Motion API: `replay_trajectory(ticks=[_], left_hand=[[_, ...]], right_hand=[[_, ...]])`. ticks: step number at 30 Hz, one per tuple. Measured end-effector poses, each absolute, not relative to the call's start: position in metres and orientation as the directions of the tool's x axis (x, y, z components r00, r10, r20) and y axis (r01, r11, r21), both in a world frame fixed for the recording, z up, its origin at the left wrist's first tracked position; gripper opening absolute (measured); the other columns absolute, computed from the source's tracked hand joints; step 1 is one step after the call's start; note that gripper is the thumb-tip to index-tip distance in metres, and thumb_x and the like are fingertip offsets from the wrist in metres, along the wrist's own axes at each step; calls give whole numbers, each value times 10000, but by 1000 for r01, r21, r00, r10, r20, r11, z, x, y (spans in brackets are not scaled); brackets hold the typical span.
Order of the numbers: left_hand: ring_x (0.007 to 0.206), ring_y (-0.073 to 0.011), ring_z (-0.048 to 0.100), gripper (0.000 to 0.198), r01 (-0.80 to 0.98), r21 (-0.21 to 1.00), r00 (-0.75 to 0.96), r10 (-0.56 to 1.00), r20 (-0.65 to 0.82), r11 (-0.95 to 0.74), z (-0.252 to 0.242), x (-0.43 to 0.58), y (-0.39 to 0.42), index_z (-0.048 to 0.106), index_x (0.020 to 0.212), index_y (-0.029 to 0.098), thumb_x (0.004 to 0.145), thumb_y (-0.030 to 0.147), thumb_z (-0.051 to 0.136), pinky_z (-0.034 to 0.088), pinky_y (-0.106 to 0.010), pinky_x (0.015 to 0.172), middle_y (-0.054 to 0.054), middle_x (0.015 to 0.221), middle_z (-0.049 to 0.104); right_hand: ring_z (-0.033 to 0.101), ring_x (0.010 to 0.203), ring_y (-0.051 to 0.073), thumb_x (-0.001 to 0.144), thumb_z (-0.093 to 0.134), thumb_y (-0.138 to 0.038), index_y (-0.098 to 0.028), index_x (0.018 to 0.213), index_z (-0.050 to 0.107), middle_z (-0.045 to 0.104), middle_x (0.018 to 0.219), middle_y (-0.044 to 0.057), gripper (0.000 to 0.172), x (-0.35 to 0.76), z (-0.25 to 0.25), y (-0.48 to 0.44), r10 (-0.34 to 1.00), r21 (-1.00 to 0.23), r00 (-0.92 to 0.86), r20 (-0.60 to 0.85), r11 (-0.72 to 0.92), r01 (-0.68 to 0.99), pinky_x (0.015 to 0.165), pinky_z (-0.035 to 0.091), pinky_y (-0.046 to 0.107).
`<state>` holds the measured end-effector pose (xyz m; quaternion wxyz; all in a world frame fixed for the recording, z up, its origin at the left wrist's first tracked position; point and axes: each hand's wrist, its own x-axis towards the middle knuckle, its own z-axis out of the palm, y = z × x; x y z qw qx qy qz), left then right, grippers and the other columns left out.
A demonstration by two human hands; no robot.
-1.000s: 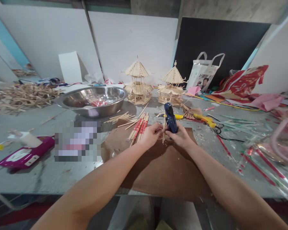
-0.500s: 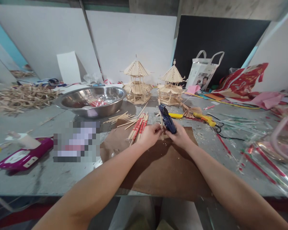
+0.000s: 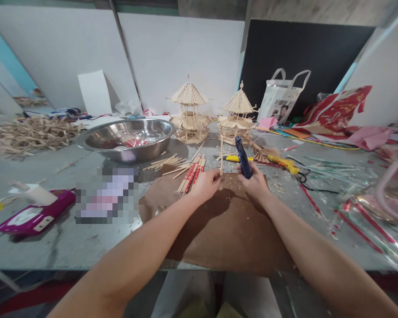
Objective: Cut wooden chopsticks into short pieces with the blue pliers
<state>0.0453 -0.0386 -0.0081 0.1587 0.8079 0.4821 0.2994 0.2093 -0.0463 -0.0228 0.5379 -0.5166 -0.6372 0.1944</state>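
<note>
My left hand (image 3: 206, 184) pinches a pale wooden stick (image 3: 222, 152) that stands nearly upright above the brown board (image 3: 225, 234). My right hand (image 3: 254, 182) is wrapped round a dark blue hand tool (image 3: 243, 158), which looks like pliers or cutters; its jaws point up and away, apart from the stick. A bundle of chopsticks with red wrappers (image 3: 193, 174) lies just left of my left hand. Loose sticks (image 3: 167, 163) are scattered behind it. A yellow-handled cutter knife (image 3: 235, 158) lies behind the tool.
Two stick-built pagoda models (image 3: 189, 112) stand at the back. A steel basin (image 3: 126, 152) sits left of them. A yellow glue gun (image 3: 283, 164) lies on the right with its black cord. A purple device (image 3: 36, 216) and a pile of wood strips (image 3: 33, 134) are on the left.
The hand tool has moved right, away from the stick, with my right hand. My left hand keeps its grip on the stick, which now shows more fully.
</note>
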Motion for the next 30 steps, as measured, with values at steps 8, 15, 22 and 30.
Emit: replay_trajectory(ticks=[8,15,22,30], left_hand=[[485,-89,405,231,674,503,442,841,312,-541,-15,47,-40,547,586,154,732,261,403,251,-198,471,11,498,471],[538,-126,485,226,866,348,245,911,331,-359,-4,36,-36,580,688,155,751,241,381,307,-220,518,-48,581,560],[677,-168,559,256,926,205,236,910,341,-317,0,31,-29,584,790,140,781,217,340,364,-242,613,-95,691,602],[665,-198,569,287,916,146,329,908,261,-374,-2,32,-31,579,824,133,789,211,305,391,-281,621,-124,704,606]], right_hand=[[542,747,190,585,446,-171,-152,1002,429,571,849,72,417,215,-24,-46,883,-692,102,458,283,664,700,406,326],[511,902,248,575,463,-170,-145,1107,389,541,993,117,537,218,-26,-43,901,-496,48,432,193,847,761,390,352],[483,920,256,550,457,-151,-132,1157,359,522,1018,125,615,215,-26,-45,916,-376,-68,395,228,898,789,371,356],[445,987,259,561,450,-157,-109,1169,354,492,1089,140,617,208,-25,-48,918,-304,-134,373,257,917,819,345,361]])
